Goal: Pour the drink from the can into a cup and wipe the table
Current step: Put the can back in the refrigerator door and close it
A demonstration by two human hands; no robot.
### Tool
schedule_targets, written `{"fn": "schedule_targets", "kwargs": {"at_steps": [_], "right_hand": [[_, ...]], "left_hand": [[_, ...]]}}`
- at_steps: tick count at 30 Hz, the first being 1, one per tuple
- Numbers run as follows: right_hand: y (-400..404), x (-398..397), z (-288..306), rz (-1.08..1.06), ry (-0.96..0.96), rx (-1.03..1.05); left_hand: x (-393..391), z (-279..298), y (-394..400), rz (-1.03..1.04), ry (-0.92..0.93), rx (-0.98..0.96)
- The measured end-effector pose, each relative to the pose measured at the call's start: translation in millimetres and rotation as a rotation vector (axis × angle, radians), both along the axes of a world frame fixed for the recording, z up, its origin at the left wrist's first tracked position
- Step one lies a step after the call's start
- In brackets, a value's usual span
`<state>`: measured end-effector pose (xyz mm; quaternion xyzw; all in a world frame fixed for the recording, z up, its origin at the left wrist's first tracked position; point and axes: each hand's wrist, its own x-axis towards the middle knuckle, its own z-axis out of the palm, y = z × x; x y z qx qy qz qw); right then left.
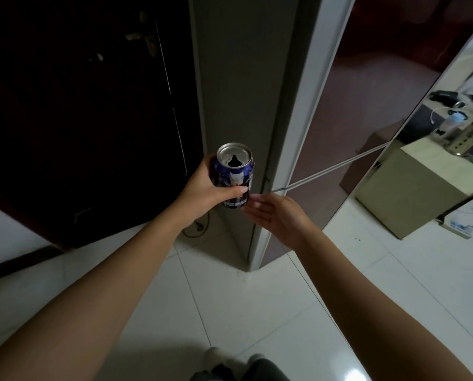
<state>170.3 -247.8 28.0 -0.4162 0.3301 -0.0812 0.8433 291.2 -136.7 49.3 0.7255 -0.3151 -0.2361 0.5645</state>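
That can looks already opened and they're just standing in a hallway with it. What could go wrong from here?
1. The can has an open mouth and is held upright by the left hand alone; a tilt while walking could spill drink on the tiled floor.
2. The right hand is open just beside the can's base; a bump could jolt it.
3. No cup is in view, so pouring cannot start here.

Left hand grips an opened, upright blue can; right hand lies open-palmed just beside its base.
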Motion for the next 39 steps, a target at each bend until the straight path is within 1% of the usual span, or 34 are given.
{"fn": "schedule_targets", "kwargs": {"at_steps": [9,16,22,27,30,32,34,36,39], "right_hand": [[-19,8,33,-0.019,-0.031,-0.061],[-43,6,73,-0.060,-0.120,-0.127],[-58,2,105,-0.081,-0.185,-0.228],[-71,-1,116,-0.059,-0.202,-0.344],[-79,0,122,-0.073,-0.170,-0.532],[-87,2,125,-0.208,-0.096,-0.786],[-97,8,129,-0.367,-0.004,-1.114],[-107,17,135,-0.436,0.073,-1.378],[-119,35,140,-0.438,0.113,-1.594]], "left_hand": [[13,24,-24,-0.025,0.002,-0.089],[10,69,-50,-0.062,-0.049,-0.203],[8,108,-70,-0.079,-0.093,-0.260],[6,124,-81,-0.062,-0.117,-0.296],[9,128,-86,-0.048,-0.111,-0.302],[13,130,-88,-0.042,-0.108,-0.316],[17,131,-89,-0.037,-0.106,-0.320],[22,131,-92,-0.026,-0.091,-0.322],[26,132,-95,-0.019,-0.082,-0.325]]}}
